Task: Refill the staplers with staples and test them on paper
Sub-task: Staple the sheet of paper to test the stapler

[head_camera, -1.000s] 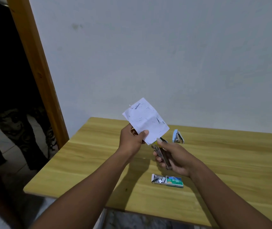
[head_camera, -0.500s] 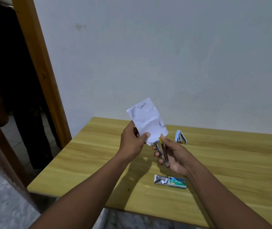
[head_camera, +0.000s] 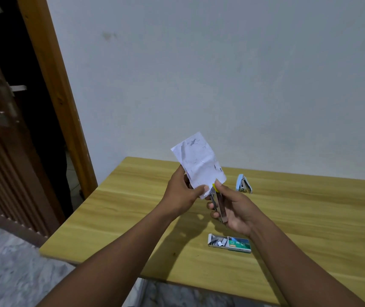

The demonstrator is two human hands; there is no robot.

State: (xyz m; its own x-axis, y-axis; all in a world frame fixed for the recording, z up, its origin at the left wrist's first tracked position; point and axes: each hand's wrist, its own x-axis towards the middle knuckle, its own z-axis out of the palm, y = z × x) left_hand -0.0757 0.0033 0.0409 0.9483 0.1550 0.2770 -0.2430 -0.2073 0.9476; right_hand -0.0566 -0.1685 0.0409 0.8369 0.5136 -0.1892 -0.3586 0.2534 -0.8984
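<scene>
My left hand (head_camera: 181, 191) pinches a crumpled white paper (head_camera: 197, 165) by its lower edge and holds it upright above the table. My right hand (head_camera: 234, 209) grips a metal stapler with a yellow part (head_camera: 218, 202), its nose at the paper's lower corner. A second, light blue stapler (head_camera: 244, 184) lies on the wooden table (head_camera: 310, 229) behind my right hand. An open green box of staples (head_camera: 230, 242) lies on the table below my right hand, with loose staple strips showing in its tray.
A white wall stands right behind the table. To the left are a wooden door frame (head_camera: 55, 85) and an open brown door (head_camera: 2, 140). The table's near edge runs across the bottom, with marbled floor (head_camera: 11, 273) beyond its left corner.
The paper has turned more upright in my left hand, and the stapler's nose has come up to its lower corner. The camera has swung, so the door shows at the left.
</scene>
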